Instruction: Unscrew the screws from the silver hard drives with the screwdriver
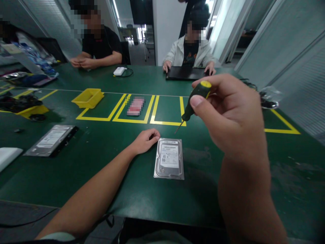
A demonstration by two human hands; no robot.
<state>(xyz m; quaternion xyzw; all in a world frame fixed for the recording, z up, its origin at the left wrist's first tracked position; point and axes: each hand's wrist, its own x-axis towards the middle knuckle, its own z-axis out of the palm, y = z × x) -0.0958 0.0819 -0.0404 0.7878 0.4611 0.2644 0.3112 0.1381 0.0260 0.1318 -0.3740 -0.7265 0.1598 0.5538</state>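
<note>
A silver hard drive (169,159) with a white label lies flat on the green table (101,183), in front of me. My left hand (146,140) rests at the drive's top left corner, thumb and index finger close together; whether something small is between them I cannot make out. In my right hand (223,108), raised above the table to the right of the drive, is a green screwdriver (194,101) with a yellow end cap. Its thin shaft points down and left, and the tip is in the air beyond the drive's top right corner.
Another hard drive (52,140) lies at the left, near a white object (8,156). Farther back are a yellow bin (88,98), a pink blurred item (135,106) and a white device (119,71). Across the table, one person's hands touch a black laptop (186,73); another person sits left.
</note>
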